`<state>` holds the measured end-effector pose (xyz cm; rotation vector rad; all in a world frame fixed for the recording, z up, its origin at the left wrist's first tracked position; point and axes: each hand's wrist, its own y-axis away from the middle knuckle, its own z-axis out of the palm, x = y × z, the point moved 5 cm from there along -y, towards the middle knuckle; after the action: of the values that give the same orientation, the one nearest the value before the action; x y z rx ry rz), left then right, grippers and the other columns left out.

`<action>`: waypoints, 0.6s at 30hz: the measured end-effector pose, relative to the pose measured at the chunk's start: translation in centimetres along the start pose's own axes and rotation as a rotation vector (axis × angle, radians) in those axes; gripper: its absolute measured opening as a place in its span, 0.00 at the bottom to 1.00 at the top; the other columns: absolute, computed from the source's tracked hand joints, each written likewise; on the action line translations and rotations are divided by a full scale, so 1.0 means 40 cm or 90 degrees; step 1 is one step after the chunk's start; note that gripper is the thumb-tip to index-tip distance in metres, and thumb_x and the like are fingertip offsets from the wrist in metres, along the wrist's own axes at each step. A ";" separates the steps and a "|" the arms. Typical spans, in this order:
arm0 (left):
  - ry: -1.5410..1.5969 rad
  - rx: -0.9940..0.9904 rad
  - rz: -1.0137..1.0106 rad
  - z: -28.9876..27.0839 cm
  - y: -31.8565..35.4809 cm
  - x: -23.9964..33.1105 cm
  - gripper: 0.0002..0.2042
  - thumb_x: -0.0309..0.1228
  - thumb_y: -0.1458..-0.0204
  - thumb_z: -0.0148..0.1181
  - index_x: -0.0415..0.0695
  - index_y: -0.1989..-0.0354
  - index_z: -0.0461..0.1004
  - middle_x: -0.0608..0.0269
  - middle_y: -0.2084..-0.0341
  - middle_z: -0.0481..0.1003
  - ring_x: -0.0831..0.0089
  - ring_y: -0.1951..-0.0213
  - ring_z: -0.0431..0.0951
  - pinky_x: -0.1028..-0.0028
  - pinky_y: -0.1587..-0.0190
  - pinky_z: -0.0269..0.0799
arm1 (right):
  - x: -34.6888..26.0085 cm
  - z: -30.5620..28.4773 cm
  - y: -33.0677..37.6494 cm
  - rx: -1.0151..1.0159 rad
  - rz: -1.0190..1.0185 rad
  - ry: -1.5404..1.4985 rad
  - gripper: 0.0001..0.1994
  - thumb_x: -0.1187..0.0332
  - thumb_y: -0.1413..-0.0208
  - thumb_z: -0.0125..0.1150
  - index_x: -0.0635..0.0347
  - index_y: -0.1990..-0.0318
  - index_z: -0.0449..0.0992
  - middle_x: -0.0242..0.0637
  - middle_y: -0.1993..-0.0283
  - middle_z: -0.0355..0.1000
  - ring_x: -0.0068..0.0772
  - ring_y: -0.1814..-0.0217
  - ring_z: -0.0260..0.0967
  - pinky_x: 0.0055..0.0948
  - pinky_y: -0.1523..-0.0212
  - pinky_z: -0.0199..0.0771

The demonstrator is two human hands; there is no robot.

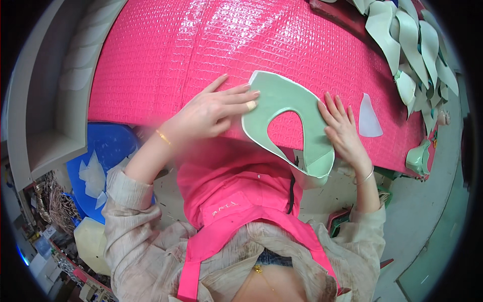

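A pale green, horseshoe-shaped shoe upper [279, 90] with white edges lies at the near edge of the pink-covered table. Its lower end hangs over that edge, and pink shows through its large curved opening. My left hand [214, 108] is stretched out palm down, fingers apart, with some fingertips on the upper's left side; a pale wrap covers one finger. On the opposite side, my right hand [344, 128] rests with extended fingers against the upper's right edge. Just right of that hand is a small translucent white tapered piece [370, 118], lying flat and untouched.
Many white and green curved pieces [412, 45] are heaped at the far right. A green folded piece [418, 157] sits at the table's right corner. Grey shelving [50, 126] borders the left side, near a blue stool or bin [83, 173] holding translucent scraps [93, 176].
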<state>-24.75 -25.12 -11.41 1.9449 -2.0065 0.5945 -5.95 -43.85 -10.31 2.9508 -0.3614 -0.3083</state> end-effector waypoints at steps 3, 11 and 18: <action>0.022 0.035 0.016 -0.028 -0.001 0.026 0.22 0.26 0.60 0.57 0.53 0.51 0.69 0.64 0.47 0.65 0.68 0.42 0.60 0.53 0.37 0.39 | -0.078 -0.125 0.009 0.069 -0.047 -0.094 0.27 0.55 0.48 0.49 0.50 0.41 0.59 0.39 0.34 0.46 0.46 0.31 0.34 0.45 0.36 0.33; 1.012 0.529 -0.283 -0.073 -0.096 -0.005 0.19 0.33 0.53 0.59 0.41 0.51 0.67 0.63 0.56 0.72 0.72 0.51 0.69 0.68 0.42 0.54 | -0.072 -0.078 0.038 0.056 0.109 -1.104 0.23 0.63 0.45 0.53 0.62 0.45 0.60 0.45 0.63 0.72 0.33 0.70 0.73 0.27 0.69 0.74; 1.116 0.348 -0.349 0.032 -0.151 -0.004 0.14 0.33 0.49 0.55 0.38 0.56 0.70 0.63 0.64 0.74 0.78 0.63 0.74 0.76 0.58 0.68 | 0.037 -0.201 -0.011 0.527 0.119 -0.225 0.17 0.60 0.43 0.49 0.62 0.51 0.67 0.35 0.63 0.70 0.25 0.65 0.67 0.25 0.60 0.66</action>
<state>-18.62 -25.65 -12.04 1.0409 -0.2129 1.8240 -2.67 -42.79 -2.88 3.5926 -1.0211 -0.8340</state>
